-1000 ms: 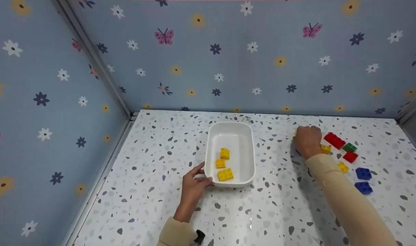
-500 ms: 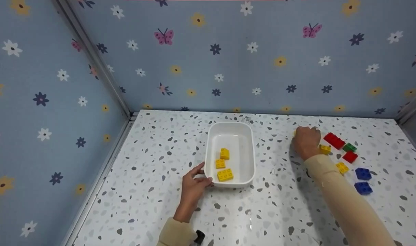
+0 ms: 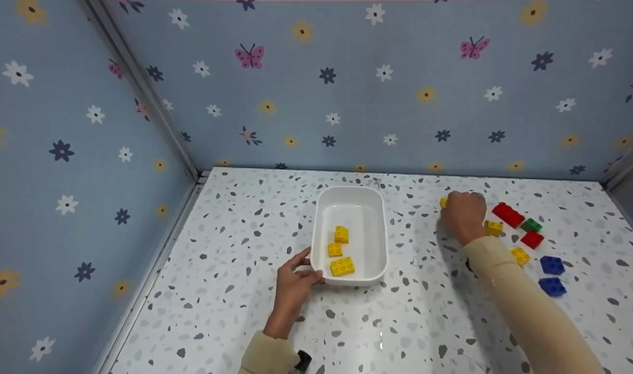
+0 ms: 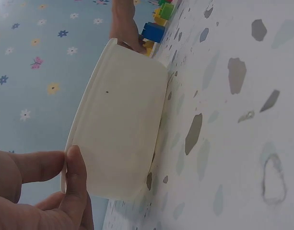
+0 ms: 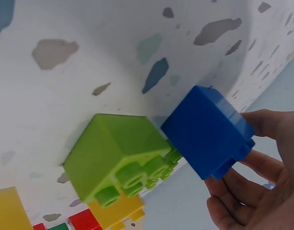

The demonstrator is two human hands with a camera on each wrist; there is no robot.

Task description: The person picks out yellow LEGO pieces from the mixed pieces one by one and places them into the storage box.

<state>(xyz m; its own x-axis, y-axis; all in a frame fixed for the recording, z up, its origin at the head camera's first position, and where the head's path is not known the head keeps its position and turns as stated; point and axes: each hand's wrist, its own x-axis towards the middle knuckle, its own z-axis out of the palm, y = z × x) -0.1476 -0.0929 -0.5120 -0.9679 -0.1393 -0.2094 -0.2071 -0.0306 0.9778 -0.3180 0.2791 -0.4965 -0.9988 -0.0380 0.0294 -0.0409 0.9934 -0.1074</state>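
Note:
My left hand [image 3: 294,283] pinches the near-left corner of a white plastic tub [image 3: 349,192], thumb and finger on its rim [image 4: 70,153]. Inside the tub lie three yellow toy bricks [image 3: 342,266]. Over the table at right, my right hand [image 3: 465,214] has curled fingers, with a yellow brick [image 3: 443,203] showing at the fingertips. A blue brick [image 5: 206,132] stands close in front of the right-hand fingers in the right wrist view and hides their grip. Beside it is a light green brick [image 5: 115,148].
Right of the right hand lie a long red brick [image 3: 508,214], a green brick [image 3: 531,225], a smaller red brick [image 3: 532,239], two yellow bricks [image 3: 520,255] and two blue bricks [image 3: 552,286]. A floral wall [image 3: 358,114] borders the speckled table [image 3: 233,223].
My right hand has shifted slightly left, and more of the yellow brick shows at its fingertips. The left hand and the tub have stayed in place.

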